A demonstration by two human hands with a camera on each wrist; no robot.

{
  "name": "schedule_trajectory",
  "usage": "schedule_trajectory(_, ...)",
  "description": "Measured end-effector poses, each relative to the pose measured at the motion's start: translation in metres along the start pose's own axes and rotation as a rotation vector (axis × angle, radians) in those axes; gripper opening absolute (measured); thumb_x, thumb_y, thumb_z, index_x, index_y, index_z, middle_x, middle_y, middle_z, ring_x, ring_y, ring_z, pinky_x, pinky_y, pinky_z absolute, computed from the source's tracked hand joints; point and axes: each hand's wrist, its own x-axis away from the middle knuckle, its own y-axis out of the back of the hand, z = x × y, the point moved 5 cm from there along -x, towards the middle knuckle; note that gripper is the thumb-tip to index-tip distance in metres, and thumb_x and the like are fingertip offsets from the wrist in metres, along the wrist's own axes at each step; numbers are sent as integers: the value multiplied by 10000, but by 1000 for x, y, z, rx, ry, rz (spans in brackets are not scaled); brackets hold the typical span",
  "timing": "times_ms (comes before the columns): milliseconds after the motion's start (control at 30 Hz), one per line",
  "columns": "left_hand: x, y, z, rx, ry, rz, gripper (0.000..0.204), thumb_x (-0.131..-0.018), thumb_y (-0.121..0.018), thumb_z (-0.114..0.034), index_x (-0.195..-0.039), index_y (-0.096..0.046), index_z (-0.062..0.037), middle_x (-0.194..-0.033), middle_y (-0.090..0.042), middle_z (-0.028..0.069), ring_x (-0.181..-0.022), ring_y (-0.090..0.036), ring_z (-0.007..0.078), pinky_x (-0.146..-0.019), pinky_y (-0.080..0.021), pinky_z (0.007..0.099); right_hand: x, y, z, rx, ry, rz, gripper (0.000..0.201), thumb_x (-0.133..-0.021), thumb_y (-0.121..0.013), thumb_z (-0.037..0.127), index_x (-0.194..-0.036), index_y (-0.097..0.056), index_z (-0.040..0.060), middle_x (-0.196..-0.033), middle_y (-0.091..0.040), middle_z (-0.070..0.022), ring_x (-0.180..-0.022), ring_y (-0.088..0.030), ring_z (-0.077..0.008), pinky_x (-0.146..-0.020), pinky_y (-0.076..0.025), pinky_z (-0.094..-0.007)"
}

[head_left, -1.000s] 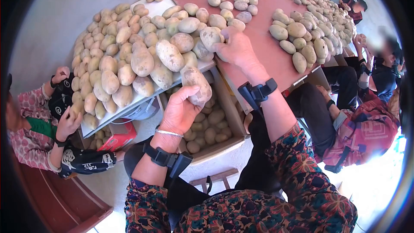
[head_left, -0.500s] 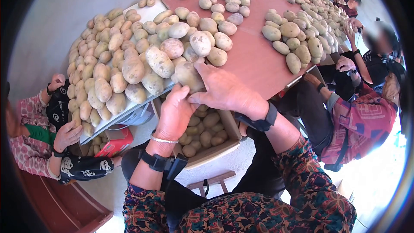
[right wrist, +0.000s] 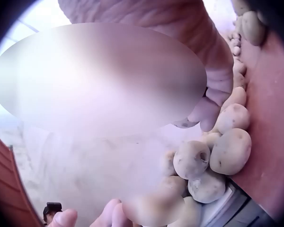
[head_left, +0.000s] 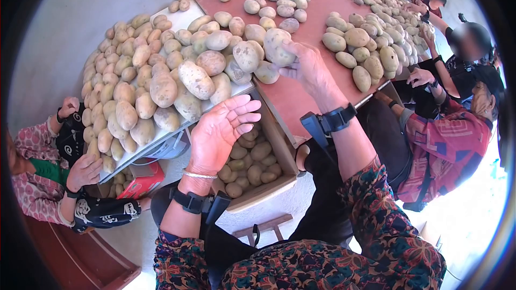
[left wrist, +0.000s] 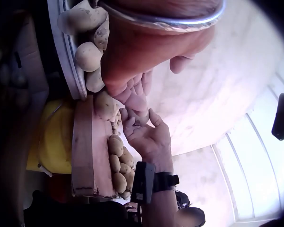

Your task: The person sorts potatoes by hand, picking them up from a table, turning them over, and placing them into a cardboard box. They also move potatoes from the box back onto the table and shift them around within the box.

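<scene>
The right hand (head_left: 312,70) had its fingers clamped on a potato (head_left: 278,47), perhaps just above the heap (head_left: 164,87); near the box (head_left: 264,192), the left hand (head_left: 215,137) held its fingers loosely bent, close together.

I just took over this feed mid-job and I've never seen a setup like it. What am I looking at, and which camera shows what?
There is no robot here: these are a person's bare hands. The large view comes from a camera on the head, looking forward and down. The other two come from cameras worn at the wrists; a blurred patch hides much of the right wrist view.

The right hand grips a potato above the tables. The left hand is palm up with loose fingers, holding nothing.

Many potatoes are heaped on a white tabletop, and more lie on a reddish one beside it. Below, between the person and the tables, a cardboard box holds further potatoes. Other people sit around.
</scene>
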Motion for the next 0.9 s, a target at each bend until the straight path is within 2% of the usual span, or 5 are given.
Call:
schedule_trajectory(200, 3, 5, -2, -27, -12, -9, 545, -939, -446, -308, -1336, -474, 65, -1297, -572, 231, -1118, -597, 281, -943, -466, 346, -17, -15, -15, -135, -32, -86, 445, -893, -654, 291, -1201, -570, -18, -1082, -665, -140, -907, -682, -249, -768, -537, -367)
schedule_trajectory(267, 4, 8, -3, -17, -12, -9, 531, -935, -459, -291, -1331, -479, 63, -1289, -579, 226, -1106, -605, 279, -936, -472, 339, -16, -12, 0, 495, 375, -338, 497, -847, -696, 278, -1213, -560, -31, -1093, -653, -198, -965, -661, -306, -830, -528, -419)
schedule_trajectory(467, 8, 17, -2, -132, 76, -63, 457, -906, -510, -187, -1292, -507, 57, -1229, -626, 196, -1049, -641, 242, -902, -502, 304, -7, -26, 1, 876, 363, -298, 476, -796, -735, 223, -1159, -574, -39, -1077, -644, -234, -1009, -640, -361, -863, -505, -430)
schedule_trajectory(767, 8, 31, 6, -272, 241, -199, 390, -870, -495, -38, -1246, -548, 51, -1151, -666, 162, -974, -663, 191, -835, -536, 270, -13, -1, 7, 688, 216, -227, 484, -806, -707, 230, -1189, -615, -51, -1077, -685, -195, -1000, -651, -245, -887, -497, -350)
schedule_trajectory(900, 4, 38, 4, -299, 248, -269, 375, -872, -501, -26, -1236, -553, 46, -1144, -667, 155, -947, -669, 186, -816, -538, 262, -27, 11, 0, 673, 246, -235, 466, -782, -685, 249, -1163, -639, -16, -1034, -686, -234, -1010, -662, -329, -875, -507, -401)
